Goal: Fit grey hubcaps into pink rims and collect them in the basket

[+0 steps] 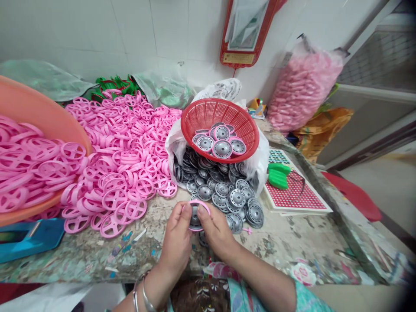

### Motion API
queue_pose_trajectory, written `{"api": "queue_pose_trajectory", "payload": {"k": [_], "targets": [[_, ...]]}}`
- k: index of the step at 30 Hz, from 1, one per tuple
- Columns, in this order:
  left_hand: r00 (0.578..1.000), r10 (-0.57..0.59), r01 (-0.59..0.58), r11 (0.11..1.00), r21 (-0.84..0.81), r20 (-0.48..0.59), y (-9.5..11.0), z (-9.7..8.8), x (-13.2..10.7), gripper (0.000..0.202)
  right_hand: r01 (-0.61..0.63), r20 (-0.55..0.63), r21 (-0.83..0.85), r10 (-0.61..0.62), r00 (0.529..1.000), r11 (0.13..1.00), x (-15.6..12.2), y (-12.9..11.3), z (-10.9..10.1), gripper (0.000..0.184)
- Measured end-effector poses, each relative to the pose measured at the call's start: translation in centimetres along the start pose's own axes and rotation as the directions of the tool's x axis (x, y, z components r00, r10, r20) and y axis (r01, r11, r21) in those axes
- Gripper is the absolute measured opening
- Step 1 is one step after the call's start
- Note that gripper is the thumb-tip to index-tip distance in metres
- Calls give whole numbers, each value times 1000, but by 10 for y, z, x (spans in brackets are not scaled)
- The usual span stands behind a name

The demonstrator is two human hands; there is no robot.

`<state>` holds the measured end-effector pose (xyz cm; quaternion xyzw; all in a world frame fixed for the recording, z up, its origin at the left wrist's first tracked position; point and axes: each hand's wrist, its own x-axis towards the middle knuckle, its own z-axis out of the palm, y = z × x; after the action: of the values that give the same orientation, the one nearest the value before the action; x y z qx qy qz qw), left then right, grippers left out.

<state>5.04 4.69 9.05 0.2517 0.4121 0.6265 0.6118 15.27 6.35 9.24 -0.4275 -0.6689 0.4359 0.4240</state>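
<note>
My left hand point(177, 236) and my right hand point(216, 232) meet near the table's front edge, both pinched on one pink ring point(204, 206) with a silver hub disc point(195, 216) sitting inside it. Thumbs press on the ring's top edge. Just beyond my fingers lies a spill of silver hub discs point(235, 199) pouring out of a white plastic bag point(260, 167). A red mesh basket point(208, 115) rests on that bag and holds several pink rings fitted with silver discs point(222, 147). A big heap of loose pink rings point(130, 147) covers the table to the left.
An orange basin point(39, 112) full of pink rings stands at far left, a blue flat object point(29, 238) before it. A red-checked board point(294, 195) with a green piece point(278, 175) lies right. A clear sack of pink parts point(302, 91) leans on the wall.
</note>
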Motion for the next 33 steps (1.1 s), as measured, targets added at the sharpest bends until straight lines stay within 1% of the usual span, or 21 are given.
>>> {"api": "queue_pose_trajectory", "payload": {"k": [2,4,7,9,11,14,16,17,18,19,20,22,23,25,26,28,29,30,31,32,33], "targets": [[999,28,-27,998,51,-16,-4,-4,1,28,2,-3,-2,-2,1000,1000,-1,3,2,37],[1000,22,-20,995,94,-17,-5,-7,3,30,15,7,-23,-14,1000,1000,0,5,1,35],[997,-74,70,986,153,20,-3,-12,5,35,23,5,-81,-22,1000,996,5,9,-8,30],[989,-142,131,970,206,44,-1,-15,6,39,-5,17,-105,7,1000,994,11,11,-16,25],[983,-178,162,955,247,42,1,-20,8,45,-51,14,-83,52,999,995,20,12,-28,21],[986,-166,154,950,271,20,5,-30,15,55,-112,-80,37,115,990,993,42,6,-52,23],[995,-97,93,938,333,-5,7,-41,23,55,-113,-178,142,138,974,983,64,-2,-72,27],[999,-45,49,916,397,-22,8,-47,27,53,-84,-221,185,125,967,979,76,-6,-83,30],[999,20,1,875,485,-38,10,-55,32,50,-33,-271,239,99,957,971,89,-10,-93,32],[995,89,-46,807,589,-44,11,-63,37,46,19,-296,276,67,953,961,101,-13,-103,35],[986,164,-93,707,701,-35,12,-71,41,41,77,-328,285,21,944,956,113,-15,-112,40],[963,266,-161,444,881,42,13,-87,50,32,170,-373,227,-76,925,959,130,-16,-125,53],[950,300,-181,306,935,86,14,-94,53,30,203,-385,170,-125,914,964,134,-16,-127,58],[933,325,-186,73,980,153,14,-102,58,30,253,-400,44,-215,891,966,131,-14,-124,63],[929,325,-181,-14,983,176,14,-104,61,31,272,-406,-16,-255,878,962,123,-13,-119,61],[932,298,-172,-142,975,208,14,-102,66,33,294,-381,-138,-324,866,946,99,-9,-103,51],[935,277,-169,-198,966,220,14,-100,69,33,288,-329,-214,-347,878,933,83,-7,-93,43],[939,258,-163,-249,955,228,14,-97,72,32,283,-220,-305,-356,908,909,67,-5,-83,35],[943,241,-157,-292,943,231,14,-94,75,31,324,-52,-392,-372,927,861,50,-2,-74,28],[946,228,-146,-326,934,228,14,-92,77,30,386,153,-444,-356,922,809,34,1,-65,27],[949,218,-140,-350,926,226,14,-90,79,29,415,341,-488,-270,900,768,20,4,-58,27]]}}
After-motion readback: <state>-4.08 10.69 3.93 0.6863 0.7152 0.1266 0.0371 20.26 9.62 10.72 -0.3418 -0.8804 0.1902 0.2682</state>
